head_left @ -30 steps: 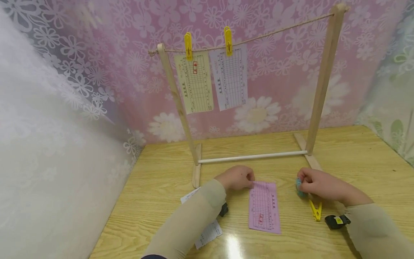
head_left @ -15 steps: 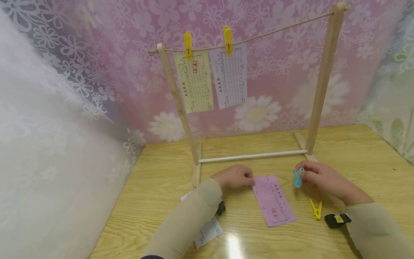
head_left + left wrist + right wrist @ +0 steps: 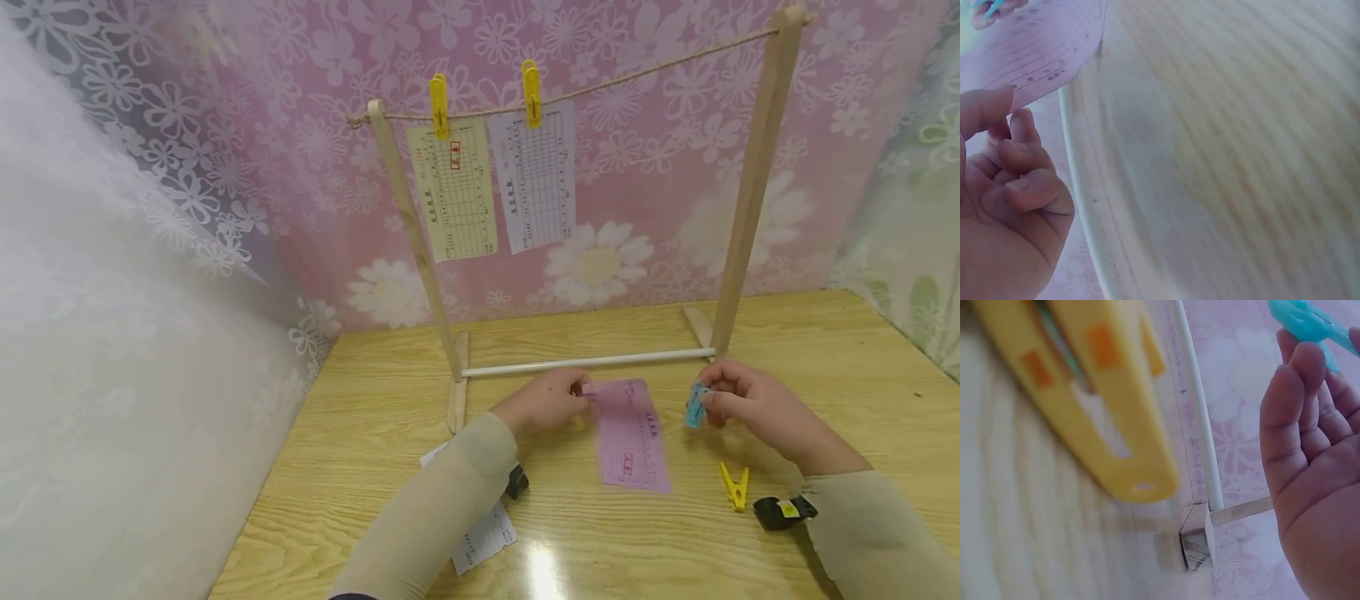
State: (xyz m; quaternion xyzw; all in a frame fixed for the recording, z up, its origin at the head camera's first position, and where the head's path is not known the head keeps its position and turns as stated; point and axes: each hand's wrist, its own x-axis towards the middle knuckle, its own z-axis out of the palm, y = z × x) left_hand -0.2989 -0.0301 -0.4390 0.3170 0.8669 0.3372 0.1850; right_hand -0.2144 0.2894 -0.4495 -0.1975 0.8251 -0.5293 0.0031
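My left hand (image 3: 551, 398) pinches the upper left corner of a pink printed slip (image 3: 632, 437) with a red stamp. In the left wrist view, thumb and forefinger grip the edge of the slip (image 3: 1035, 56), which curves away from them. To its right, my right hand (image 3: 753, 408) holds a blue clothespin (image 3: 696, 406) between thumb and fingers. The right wrist view shows the same clothespin (image 3: 1302, 320) at the fingertips. A yellow clothespin (image 3: 735, 487) lies on the table just below the right hand.
A wooden frame (image 3: 753, 192) with a sagging rope (image 3: 652, 73) stands behind the hands. Two yellow clothespins hold a yellow slip (image 3: 457, 196) and a white slip (image 3: 536, 183) on the rope's left part. Another white slip (image 3: 483, 537) lies partly under the left forearm. A white rod (image 3: 592, 362) joins the frame's feet.
The left hand has raised the pink slip's top edge and shifted it away from me. The right hand has lifted the blue clothespin from beside the yellow one and turned it upright.
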